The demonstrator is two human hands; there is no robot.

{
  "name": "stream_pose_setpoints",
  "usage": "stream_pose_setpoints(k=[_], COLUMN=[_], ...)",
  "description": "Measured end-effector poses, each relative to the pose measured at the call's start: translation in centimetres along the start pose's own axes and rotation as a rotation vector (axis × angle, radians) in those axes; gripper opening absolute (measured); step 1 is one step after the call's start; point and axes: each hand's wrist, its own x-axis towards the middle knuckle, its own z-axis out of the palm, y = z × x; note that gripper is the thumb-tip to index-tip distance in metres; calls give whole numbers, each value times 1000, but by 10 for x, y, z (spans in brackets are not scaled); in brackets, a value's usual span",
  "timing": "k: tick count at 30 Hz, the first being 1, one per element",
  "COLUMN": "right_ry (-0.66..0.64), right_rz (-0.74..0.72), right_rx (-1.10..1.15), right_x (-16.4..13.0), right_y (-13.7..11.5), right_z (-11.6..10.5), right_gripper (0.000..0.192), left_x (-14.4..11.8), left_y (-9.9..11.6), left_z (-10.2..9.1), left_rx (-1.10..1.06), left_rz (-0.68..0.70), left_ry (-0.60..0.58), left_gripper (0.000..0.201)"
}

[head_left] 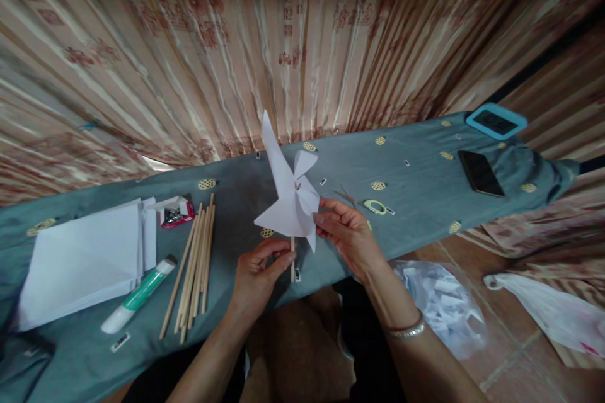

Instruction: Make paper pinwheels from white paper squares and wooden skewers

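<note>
Left hand [258,274] is nearest the camera, fingers [278,259] narrowed into a pinch on the wooden stick [292,258], low on the shaft; stick's long axis runs near vertical, straight up from the pinch to the paper pinwheel [290,192]. Right hand [347,233] sits just right of the pinwheel and slightly farther out, fingers loosely curled, tips touching the edge of the lower right vane; not a full clamp, more a light steadying touch. So pinwheel is above the left hand and left of the right hand, held over the near edge of the bench [416,157]. Left of the pinwheel, on the bench: bundle of spare sticks [193,264], glue tube [139,295], stack of white paper [85,258], small box of pins [176,213]. Right of the pinwheel, farther out: scissors [363,203], then a black phone [481,173], then a blue-framed device [496,121] at the bench's far end.
</note>
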Motion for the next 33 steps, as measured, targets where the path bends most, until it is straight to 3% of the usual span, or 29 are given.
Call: stream_pose_setpoints(k=[5, 7, 9, 13, 16, 21, 28, 33], right_ry=[-164, -172, -109, 151, 183, 26, -2, -158], right_rz=[39, 13, -53, -261, -324, -244, -150, 54], right_rx=[-118, -189, -263, -340, -285, -229, -208, -148], right_x=[-9, -11, -10, -2, 3, 4, -1, -8], right_y=[3, 1, -1, -7, -5, -1, -4, -11], right_z=[5, 3, -3, -17, -22, -19, -19, -17], right_gripper=[40, 35, 35, 31, 33, 45, 43, 47], left_x=[0, 1, 1, 0, -2, -1, 0, 0], left_y=[-1, -3, -6, -11, -12, -12, -5, 0], left_z=[-2, -3, -4, -5, -5, -4, -3, -5], left_rx=[1, 7, 5, 3, -2, 29, 20, 25], left_rz=[10, 9, 4, -19, -14, 16, -22, 5], left_ry=[27, 34, 50, 41, 23, 9, 43, 35], left_gripper=[14, 14, 15, 18, 16, 14, 14, 11])
